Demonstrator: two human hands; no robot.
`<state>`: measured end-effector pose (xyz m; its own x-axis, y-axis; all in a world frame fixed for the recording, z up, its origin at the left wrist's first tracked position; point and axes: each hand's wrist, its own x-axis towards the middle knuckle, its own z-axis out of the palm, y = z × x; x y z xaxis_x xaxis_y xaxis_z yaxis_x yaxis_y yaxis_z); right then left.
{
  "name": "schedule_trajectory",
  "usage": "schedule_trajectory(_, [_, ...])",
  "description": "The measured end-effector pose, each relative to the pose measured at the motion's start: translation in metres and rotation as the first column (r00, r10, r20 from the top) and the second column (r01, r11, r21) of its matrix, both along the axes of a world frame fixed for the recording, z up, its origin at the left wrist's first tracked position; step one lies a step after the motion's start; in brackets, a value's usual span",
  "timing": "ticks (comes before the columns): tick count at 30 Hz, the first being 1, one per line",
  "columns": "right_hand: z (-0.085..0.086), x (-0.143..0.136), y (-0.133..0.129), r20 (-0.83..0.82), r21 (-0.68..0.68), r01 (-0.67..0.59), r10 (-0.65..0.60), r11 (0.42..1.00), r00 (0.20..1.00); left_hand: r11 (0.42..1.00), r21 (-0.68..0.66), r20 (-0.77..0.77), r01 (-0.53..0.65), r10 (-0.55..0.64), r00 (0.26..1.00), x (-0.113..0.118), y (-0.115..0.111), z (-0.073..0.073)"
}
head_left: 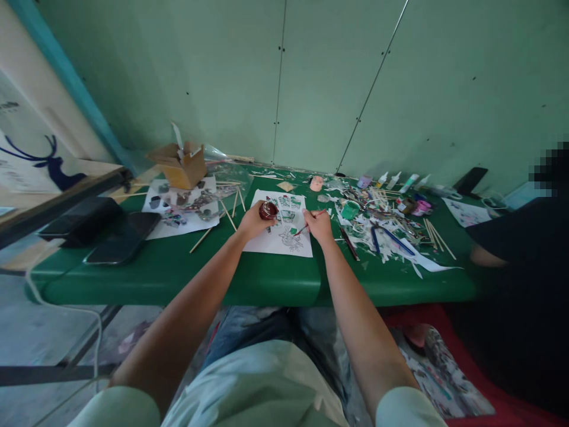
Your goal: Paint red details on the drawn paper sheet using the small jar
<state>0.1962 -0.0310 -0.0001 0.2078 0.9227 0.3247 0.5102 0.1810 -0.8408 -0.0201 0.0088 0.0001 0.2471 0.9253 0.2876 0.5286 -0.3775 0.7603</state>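
A white sheet printed with line drawings, some partly coloured green and dark red, lies on the green table before me. My left hand is closed around a small jar of dark red paint over the sheet's left side. Between the fingers of my right hand is a thin paintbrush, its tip low over the drawing. Whether the tip touches the paper I cannot tell. An open green paint jar stands to the right among paper scraps.
Scissors, a dark pen, wooden sticks and small bottles crowd the right side. A cardboard box and a phone are at left. A person in black sits at right.
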Motion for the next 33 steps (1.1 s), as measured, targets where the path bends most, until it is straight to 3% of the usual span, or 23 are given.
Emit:
schedule_trajectory(20, [0.0010,0.0002,-0.0011,0.022,-0.003,-0.034,0.034,0.999,0.999,1.000,0.012,0.006,-0.002,0.002,1.000,0.0004,0.0001,-0.0008])
schedule_trajectory(25, [-0.0026,0.0042,0.0020,0.066,0.026,0.065,-0.066,0.998,0.996,1.000,0.013,0.013,0.001,-0.001,1.000,0.0002,0.0009,-0.0020])
schedule_trajectory(30, [-0.0041,0.0064,0.0032,0.065,0.010,0.045,-0.045,0.999,0.997,1.000,0.009,0.020,0.000,0.000,1.000,0.0000,0.0022,-0.0027])
schedule_trajectory(33, [-0.0037,0.0070,0.0030,0.096,0.016,0.094,-0.095,0.995,0.991,1.000,0.007,0.019,0.003,-0.003,1.000,-0.0002,0.0019,-0.0023])
